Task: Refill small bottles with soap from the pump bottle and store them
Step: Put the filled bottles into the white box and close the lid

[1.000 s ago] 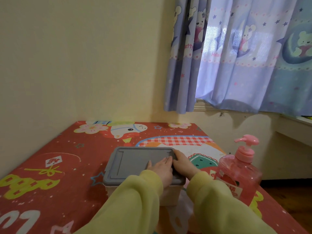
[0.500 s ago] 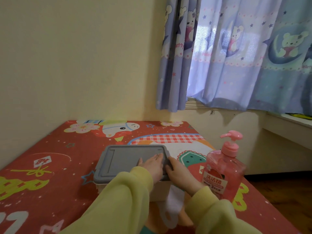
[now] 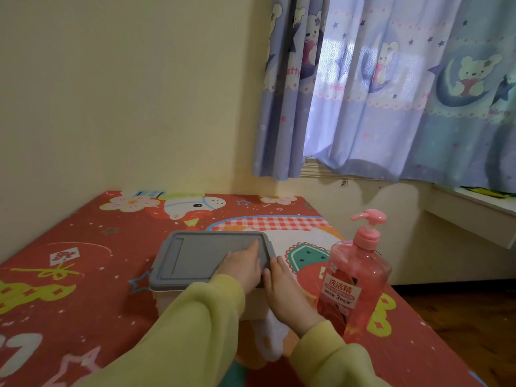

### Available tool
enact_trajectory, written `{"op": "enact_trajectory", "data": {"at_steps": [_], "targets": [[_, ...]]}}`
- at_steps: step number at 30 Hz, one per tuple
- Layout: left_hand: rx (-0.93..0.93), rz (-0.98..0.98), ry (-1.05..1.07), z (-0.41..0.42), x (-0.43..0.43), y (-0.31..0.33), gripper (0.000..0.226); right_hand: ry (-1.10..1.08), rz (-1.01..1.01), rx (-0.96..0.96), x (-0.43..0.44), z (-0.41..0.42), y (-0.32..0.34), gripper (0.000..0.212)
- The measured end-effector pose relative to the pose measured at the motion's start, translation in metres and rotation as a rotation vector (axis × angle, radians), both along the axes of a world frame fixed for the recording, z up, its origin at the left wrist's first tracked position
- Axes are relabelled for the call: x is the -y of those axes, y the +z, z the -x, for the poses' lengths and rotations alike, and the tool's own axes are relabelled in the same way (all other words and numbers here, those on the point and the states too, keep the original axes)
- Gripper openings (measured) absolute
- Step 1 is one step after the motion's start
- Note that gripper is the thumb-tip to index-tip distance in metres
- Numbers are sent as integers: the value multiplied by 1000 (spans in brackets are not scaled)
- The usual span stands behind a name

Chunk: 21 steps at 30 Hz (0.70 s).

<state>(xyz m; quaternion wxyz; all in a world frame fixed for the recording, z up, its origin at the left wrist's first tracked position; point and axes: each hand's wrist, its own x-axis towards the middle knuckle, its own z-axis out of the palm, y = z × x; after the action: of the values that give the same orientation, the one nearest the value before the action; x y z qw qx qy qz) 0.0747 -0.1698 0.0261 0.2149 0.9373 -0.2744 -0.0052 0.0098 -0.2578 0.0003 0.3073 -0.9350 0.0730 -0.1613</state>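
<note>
A white storage box [image 3: 167,301] with a grey lid [image 3: 201,256] sits on the red patterned mat [image 3: 83,289]. My left hand [image 3: 241,265] lies flat on the lid's near right corner, fingers stretched. At the box's right side, my right hand [image 3: 284,291] wraps around the lid's edge, thumb on top. A pink pump bottle [image 3: 354,283] of soap stands upright just right of my right hand, not touched. No small bottles are in view; the box's inside is hidden under the lid.
A yellow wall [image 3: 125,107] runs along the mat's left and far sides. Blue bear-print curtains [image 3: 391,93] hang at the back right above a white ledge [image 3: 474,213]. Wooden floor [image 3: 460,317] lies past the mat's right edge.
My right hand slid from the lid's top down to its right edge. My left hand stays on the lid. The view shifted, so the box and bottle sit further left in the picture.
</note>
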Motion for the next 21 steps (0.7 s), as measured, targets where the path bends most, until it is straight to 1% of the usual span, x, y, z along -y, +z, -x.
{"op": "enact_trajectory", "data": {"at_steps": [2, 4, 6, 9, 11, 13, 16, 18, 21], "targets": [[27, 183, 41, 4, -8, -2, 40, -13, 22, -16, 0, 0, 0, 37], [80, 260, 20, 8, -17, -5, 38, -22, -6, -41, -1, 1, 1, 40], [144, 240, -24, 13, -29, -8, 37, -13, -33, -53, -2, 4, 4, 38], [227, 214, -63, 20, -58, -14, 54, -25, -29, -40, 0, 6, 5, 32], [343, 191, -29, 19, -84, -22, 41, -37, -18, -28, 0, 6, 5, 27], [417, 248, 24, 17, -111, -25, 31, -46, 1, -28, 3, 5, 6, 25], [369, 338, 80, 14, -142, -30, 28, -50, 6, -26, 6, 5, 7, 25], [280, 383, 173, 15, -150, -34, 22, -62, 27, -31, 7, 6, 7, 23], [185, 397, 254, 25, -152, -33, 34, -44, 25, 3, 1, 7, 5, 15]]}}
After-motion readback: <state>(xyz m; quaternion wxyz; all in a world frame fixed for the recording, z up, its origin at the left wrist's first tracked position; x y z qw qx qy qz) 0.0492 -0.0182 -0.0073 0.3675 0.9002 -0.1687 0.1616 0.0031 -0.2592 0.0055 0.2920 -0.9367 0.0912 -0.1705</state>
